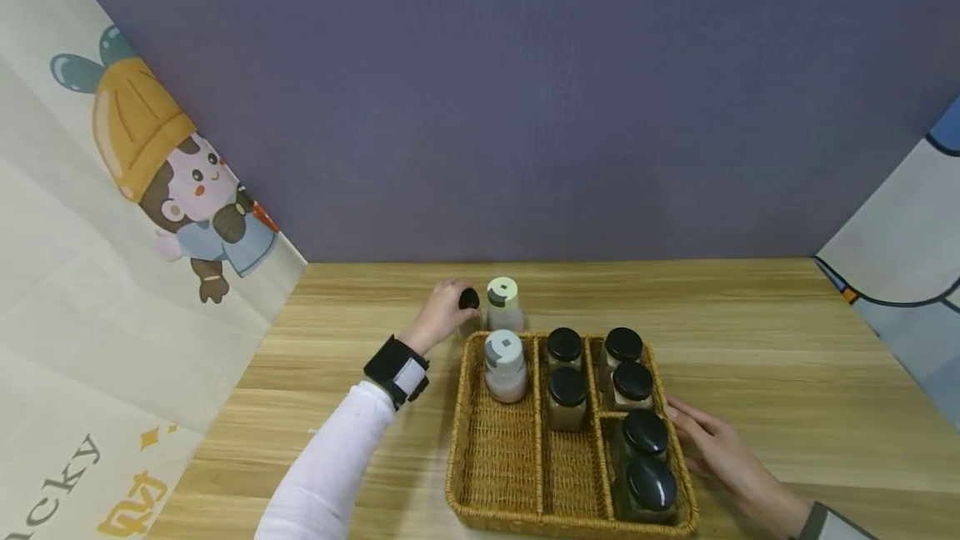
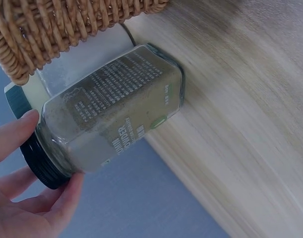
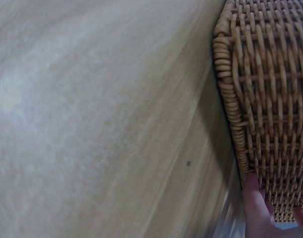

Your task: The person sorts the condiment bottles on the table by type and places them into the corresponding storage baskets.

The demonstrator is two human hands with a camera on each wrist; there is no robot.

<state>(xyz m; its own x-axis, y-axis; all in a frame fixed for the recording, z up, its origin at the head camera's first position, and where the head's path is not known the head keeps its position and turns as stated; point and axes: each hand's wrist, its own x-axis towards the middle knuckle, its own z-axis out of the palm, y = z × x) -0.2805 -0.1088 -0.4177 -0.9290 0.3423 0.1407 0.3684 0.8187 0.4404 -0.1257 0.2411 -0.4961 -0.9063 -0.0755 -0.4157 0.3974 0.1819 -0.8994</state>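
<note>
My left hand grips the black lid of a glass spice jar, with fingers and thumb around the lid in the left wrist view. Brownish powder fills the jar, and part of its label reads "POWDER". It stands behind the back left corner of a wicker basket. Right beside it is a white bottle with a pale yellow-green cap. My right hand touches the basket's right side with extended fingers; in the right wrist view its fingertips rest against the weave near the base.
The basket is divided into compartments. A white-capped bottle stands in the left one, black-lidded jars in the middle, and more jars on the right. A wooden table lies beneath, with a grey-blue panel behind it.
</note>
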